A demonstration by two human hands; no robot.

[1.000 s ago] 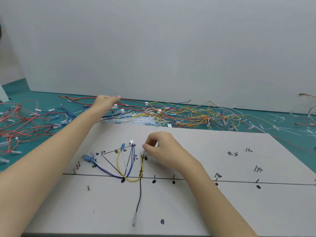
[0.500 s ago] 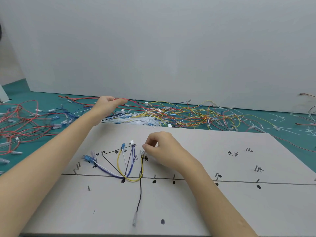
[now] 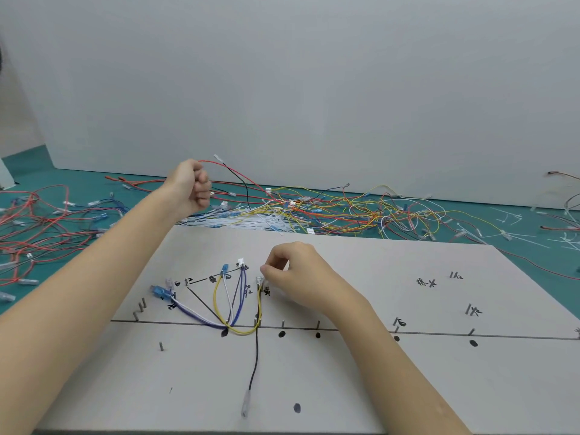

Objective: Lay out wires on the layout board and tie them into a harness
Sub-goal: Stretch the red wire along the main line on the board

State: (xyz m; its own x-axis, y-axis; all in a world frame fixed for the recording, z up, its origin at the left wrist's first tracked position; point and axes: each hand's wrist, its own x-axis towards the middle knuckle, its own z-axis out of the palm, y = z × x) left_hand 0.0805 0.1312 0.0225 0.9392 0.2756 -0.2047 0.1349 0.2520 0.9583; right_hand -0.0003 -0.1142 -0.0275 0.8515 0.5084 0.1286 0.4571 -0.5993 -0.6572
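Your left hand (image 3: pixel 190 186) grips the red wire (image 3: pixel 233 171) lifted above the far pile, trailing right, while your right hand (image 3: pixel 293 273) pinches the yellow wire's terminal (image 3: pixel 259 280) on the layout board (image 3: pixel 376 387), near and right of it.

Matt grey layout board (image 3: pixel 345 387), metal pins (image 3: pixel 161 346), plastic-sheathed wires (image 3: pixel 329 211)

Board, 5 o'clock: bare layout board (image 3: pixel 361 387) surface lay open.
Board, 9 o'clock: upright pins (image 3: pixel 140 309) and routed wires (image 3: pixel 233 306) blocked passage.
12 o'clock: tangled wire pile (image 3: pixel 345 208) crowded the green mat (image 3: pixel 533 221).
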